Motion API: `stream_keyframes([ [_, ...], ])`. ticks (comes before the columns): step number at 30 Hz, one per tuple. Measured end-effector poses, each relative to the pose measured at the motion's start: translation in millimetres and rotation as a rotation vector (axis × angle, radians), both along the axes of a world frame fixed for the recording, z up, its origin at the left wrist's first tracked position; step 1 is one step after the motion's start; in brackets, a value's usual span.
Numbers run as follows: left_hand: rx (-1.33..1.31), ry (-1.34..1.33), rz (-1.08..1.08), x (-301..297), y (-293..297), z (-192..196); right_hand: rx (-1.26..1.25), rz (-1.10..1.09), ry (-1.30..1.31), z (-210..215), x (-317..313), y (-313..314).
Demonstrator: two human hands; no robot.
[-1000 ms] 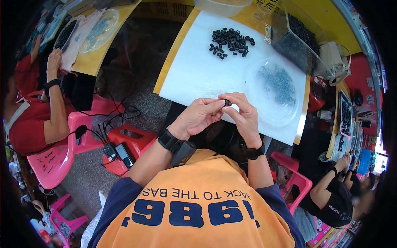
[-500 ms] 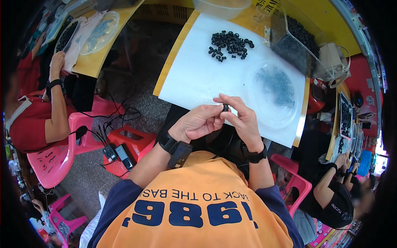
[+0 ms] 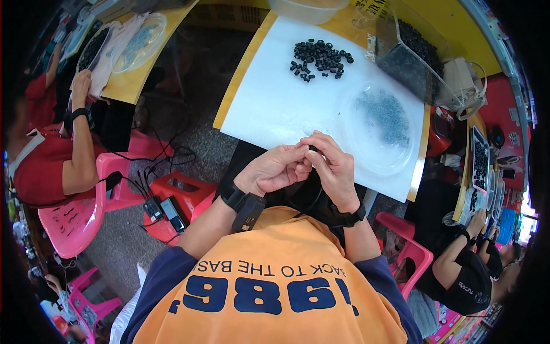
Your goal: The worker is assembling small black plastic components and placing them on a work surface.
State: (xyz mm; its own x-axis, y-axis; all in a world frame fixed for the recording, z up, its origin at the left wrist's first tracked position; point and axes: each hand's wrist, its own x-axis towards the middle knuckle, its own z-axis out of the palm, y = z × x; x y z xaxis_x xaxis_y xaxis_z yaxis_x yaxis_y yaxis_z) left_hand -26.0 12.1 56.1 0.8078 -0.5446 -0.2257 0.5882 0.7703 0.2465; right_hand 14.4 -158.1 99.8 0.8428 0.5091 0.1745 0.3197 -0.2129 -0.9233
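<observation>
My left hand and my right hand meet at the near edge of a white sheet on a yellow table. Their fingertips pinch a small black part between them; most of it is hidden by the fingers. A pile of small black cylindrical parts lies at the far side of the sheet. To the right stands a clear round plastic dish holding several tiny grey pieces.
A clear bin of black parts stands at the table's far right. A person in red sits at a second table to the left on a pink chair. A red stool with black devices and cables is on the floor. Another person sits at the lower right.
Both hands have drawn slightly closer to my body, still pinched together on the small part. Nothing on the sheet has moved.
</observation>
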Motion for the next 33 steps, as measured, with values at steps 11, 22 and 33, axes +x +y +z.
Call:
stream_keyframes([
  [11,0.645,-0.155,-0.032,5,16,70,0.294,-0.064,0.447,61,92,-46],
  [22,-0.333,-1.214,0.528,-65,37,229,-0.038,-0.132,0.219,51,175,-26],
  [33,-0.376,-1.051,0.212,-42,38,233,-0.512,-0.291,-0.343,-40,214,-10],
])
